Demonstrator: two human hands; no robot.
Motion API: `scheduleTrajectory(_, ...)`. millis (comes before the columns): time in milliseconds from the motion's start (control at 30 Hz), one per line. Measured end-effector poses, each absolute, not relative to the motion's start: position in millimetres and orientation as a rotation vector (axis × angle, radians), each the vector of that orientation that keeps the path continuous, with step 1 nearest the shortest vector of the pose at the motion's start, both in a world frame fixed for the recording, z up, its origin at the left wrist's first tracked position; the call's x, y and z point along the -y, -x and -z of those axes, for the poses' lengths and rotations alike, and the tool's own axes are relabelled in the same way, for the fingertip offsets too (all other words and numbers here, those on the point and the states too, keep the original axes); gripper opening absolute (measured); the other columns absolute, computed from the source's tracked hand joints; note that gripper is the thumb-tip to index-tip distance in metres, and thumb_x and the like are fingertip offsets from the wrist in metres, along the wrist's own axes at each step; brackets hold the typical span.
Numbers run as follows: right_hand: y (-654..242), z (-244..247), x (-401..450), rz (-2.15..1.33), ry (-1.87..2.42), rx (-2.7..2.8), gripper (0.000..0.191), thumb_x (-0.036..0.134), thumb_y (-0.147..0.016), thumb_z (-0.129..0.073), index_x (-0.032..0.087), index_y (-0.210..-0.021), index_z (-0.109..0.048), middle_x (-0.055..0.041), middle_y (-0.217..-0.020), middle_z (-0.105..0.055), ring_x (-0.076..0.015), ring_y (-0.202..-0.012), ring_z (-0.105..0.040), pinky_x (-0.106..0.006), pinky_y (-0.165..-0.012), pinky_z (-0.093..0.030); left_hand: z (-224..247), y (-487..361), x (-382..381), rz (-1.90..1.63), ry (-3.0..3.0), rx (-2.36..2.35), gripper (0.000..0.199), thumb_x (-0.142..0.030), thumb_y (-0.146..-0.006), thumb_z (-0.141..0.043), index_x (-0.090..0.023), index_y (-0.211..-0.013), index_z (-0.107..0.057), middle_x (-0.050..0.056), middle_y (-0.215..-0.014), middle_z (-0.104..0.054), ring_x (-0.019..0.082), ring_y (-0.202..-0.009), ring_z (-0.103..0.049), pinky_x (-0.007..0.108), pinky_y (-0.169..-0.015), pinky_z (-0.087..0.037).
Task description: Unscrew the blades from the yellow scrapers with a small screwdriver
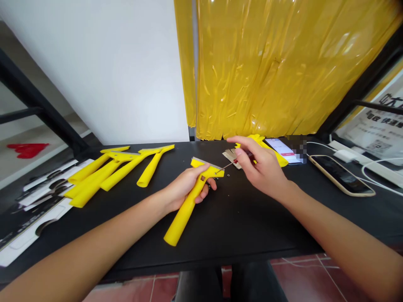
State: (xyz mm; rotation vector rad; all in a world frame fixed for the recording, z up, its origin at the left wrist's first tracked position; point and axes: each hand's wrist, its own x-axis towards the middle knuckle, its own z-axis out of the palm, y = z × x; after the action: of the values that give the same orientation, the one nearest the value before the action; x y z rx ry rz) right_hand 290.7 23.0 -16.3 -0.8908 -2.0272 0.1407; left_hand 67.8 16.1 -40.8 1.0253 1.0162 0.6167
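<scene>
Over black table [239, 222] — left hand [189, 188] clamped on yellow scraper [184, 214], right hand [261, 167] pinching screwdriver [234, 162]

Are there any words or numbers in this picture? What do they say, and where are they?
White printed poster with dark characters, at the right: too blurred to read.
Lit rectangular phone screen, on the black table: too small to read.
Nothing else readable shows.

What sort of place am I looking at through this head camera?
Probably a small hand-assembly workbench: yellow-handled scrapers lie on a black table, a small screwdriver is in the right hand, and white packaging cards sit at the left.
</scene>
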Motion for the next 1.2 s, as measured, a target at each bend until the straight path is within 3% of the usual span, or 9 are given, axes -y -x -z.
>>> scheduleTrajectory(100,-290.9,16.8,-23.0,-0.236,0.879,2.065,0.041,0.023,-0.101,-0.042,0.024,-0.141,-0.048,-0.0023,-0.084,-0.065,-0.0176,-0.068,-0.061,-0.031,-0.064,-0.049,39.7,-68.1,-15.4,-0.617,-1.025,-1.024,0.06,-0.059,-0.095,-0.046,-0.011,-0.069,-0.069,0.003,-0.042,-0.05,0.009,-0.031,-0.041,0.022,-0.036,-0.024)
scheduleTrajectory(300,-292.2,14.6,-23.9,-0.093,0.927,2.052,0.025,0.03,-0.101,-0.05,0.026,-0.118,-0.067,-0.0013,-0.086,-0.072,-0.0148,-0.063,-0.062,-0.029,-0.065,-0.048,39.6,-67.3,-15.3,-0.632,-1.034,-1.037,0.06,-0.06,-0.095,-0.048,-0.011,-0.068,-0.069,0.003,-0.042,-0.05,0.009,-0.031,-0.041,0.022,-0.037,-0.025)
scheduleTrajectory(500,-293.9,11.0,-21.2,-0.174,0.817,2.168,0.045,0.019,-0.094,-0.05,0.025,-0.138,-0.055,-0.0009,-0.087,-0.07,-0.0155,-0.064,-0.059,-0.03,-0.066,-0.05,36.9,-69.2,-14.2,-0.649,-1.017,-1.061,0.058,-0.057,-0.095,-0.048,-0.011,-0.067,-0.068,0.003,-0.042,-0.049,0.009,-0.032,-0.041,0.023,-0.037,-0.024)
scheduleTrajectory(633,-293.7,11.2,-23.2,-0.146,0.797,2.169,0.025,0.025,-0.099,-0.05,0.025,-0.118,-0.067,-0.0036,-0.106,-0.074,-0.0169,-0.08,-0.067,-0.03,-0.075,-0.052,37.2,-68.5,-15.2,-0.65,-1.009,-1.068,0.058,-0.058,-0.095,-0.048,-0.011,-0.067,-0.068,0.003,-0.042,-0.05,0.009,-0.033,-0.041,0.022,-0.038,-0.024)
scheduleTrajectory(767,-292.5,12.0,-23.6,-0.199,0.873,2.132,0.031,0.027,-0.101,-0.048,0.024,-0.129,-0.059,-0.0001,-0.08,-0.067,-0.0153,-0.064,-0.059,-0.029,-0.065,-0.048,36.3,-68.2,-15.4,-0.647,-0.996,-1.075,0.059,-0.057,-0.096,-0.045,-0.011,-0.067,-0.068,0.004,-0.042,-0.049,0.009,-0.033,-0.04,0.022,-0.037,-0.022)
scheduleTrajectory(867,-291.3,13.0,-23.2,-0.238,0.854,2.126,0.039,0.023,-0.097,-0.05,0.024,-0.136,-0.051,0.0012,-0.077,-0.059,-0.0154,-0.064,-0.055,-0.029,-0.064,-0.046,34.9,-68.9,-14.8,-0.636,-0.98,-1.079,0.058,-0.056,-0.096,-0.046,-0.011,-0.067,-0.068,0.003,-0.042,-0.049,0.008,-0.033,-0.039,0.022,-0.038,-0.022)
scheduleTrajectory(1033,-289.6,15.6,-23.8,-0.2,0.927,2.067,0.018,0.032,-0.1,-0.053,0.024,-0.112,-0.063,0.0051,-0.062,-0.051,-0.0121,-0.054,-0.048,-0.027,-0.058,-0.04,35.4,-69.1,-15.0,-0.629,-0.984,-1.089,0.058,-0.057,-0.095,-0.047,-0.011,-0.067,-0.068,0.004,-0.043,-0.049,0.009,-0.033,-0.04,0.022,-0.038,-0.024)
scheduleTrajectory(1200,-289.3,14.2,-22.0,-0.293,0.863,2.082,0.035,0.03,-0.099,-0.052,0.026,-0.134,-0.053,0.0002,-0.078,-0.056,-0.0157,-0.063,-0.053,-0.029,-0.06,-0.046,34.9,-69.3,-14.5,-0.631,-0.988,-1.083,0.059,-0.056,-0.096,-0.046,-0.01,-0.068,-0.069,0.004,-0.043,-0.05,0.008,-0.034,-0.041,0.022,-0.038,-0.023)
